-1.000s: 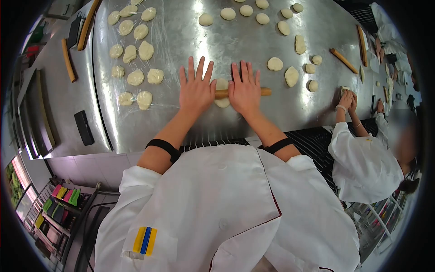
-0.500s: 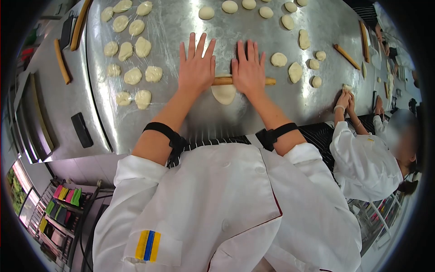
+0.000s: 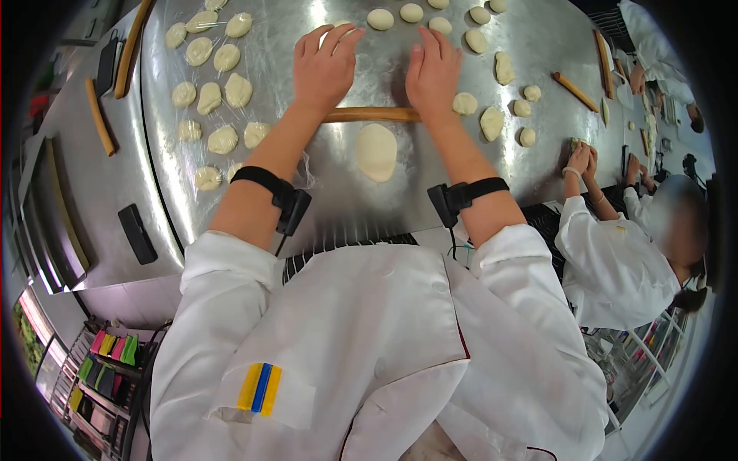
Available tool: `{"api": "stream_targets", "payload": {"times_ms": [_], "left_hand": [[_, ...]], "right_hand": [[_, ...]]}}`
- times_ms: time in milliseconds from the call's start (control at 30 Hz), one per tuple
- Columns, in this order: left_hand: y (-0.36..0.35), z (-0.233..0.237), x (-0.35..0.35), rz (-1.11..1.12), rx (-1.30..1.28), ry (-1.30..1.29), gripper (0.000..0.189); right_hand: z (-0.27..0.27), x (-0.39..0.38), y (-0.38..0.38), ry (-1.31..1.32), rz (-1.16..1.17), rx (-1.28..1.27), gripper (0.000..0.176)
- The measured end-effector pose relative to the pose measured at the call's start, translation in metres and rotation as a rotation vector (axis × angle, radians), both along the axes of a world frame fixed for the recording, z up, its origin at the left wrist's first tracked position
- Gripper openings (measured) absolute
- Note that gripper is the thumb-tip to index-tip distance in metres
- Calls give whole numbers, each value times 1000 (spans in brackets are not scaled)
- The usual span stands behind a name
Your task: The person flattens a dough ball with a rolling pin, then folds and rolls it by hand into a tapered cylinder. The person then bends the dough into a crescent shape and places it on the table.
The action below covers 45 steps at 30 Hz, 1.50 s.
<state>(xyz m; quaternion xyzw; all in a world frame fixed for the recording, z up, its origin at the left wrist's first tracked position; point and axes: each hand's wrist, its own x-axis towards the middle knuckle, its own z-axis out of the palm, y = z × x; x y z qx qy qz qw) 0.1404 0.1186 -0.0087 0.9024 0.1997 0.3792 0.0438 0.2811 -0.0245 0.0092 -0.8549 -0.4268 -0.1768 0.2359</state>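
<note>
Both of my hands are beyond the wooden rolling pin [image 3: 373, 114], which lies crosswise on the metal table with its ends reaching my wrists. My left hand [image 3: 326, 67] has loosely bent, parted fingers, which overlap a dough ball at the back. Nothing shows in my right hand [image 3: 434, 73], its fingers extended and thumb apart. On my side of the pin lies a flattened oval of dough [image 3: 376, 153], untouched and fully visible. Round dough balls [image 3: 380, 19] sit in a row behind my hands.
Flattened dough pieces [image 3: 223, 140] lie under plastic film at left. Further dough pieces [image 3: 492, 123] and another rolling pin [image 3: 576, 92] are on the right. A dark case [image 3: 137, 233] rests near the front left edge. A co-worker [image 3: 623, 253] handles dough at right.
My hands have lifted off the rolling pin and moved past it, fingers no longer flat. The pin now lies behind the dough piece, leaving it uncovered. The view has shifted slightly.
</note>
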Motion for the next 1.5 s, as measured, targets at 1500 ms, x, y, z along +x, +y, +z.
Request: {"api": "stream_targets", "payload": {"times_ms": [1500], "left_hand": [[-121, -14, -83, 75, -254, 567, 53]], "right_hand": [[-27, -85, -105, 125, 287, -244, 42]]}}
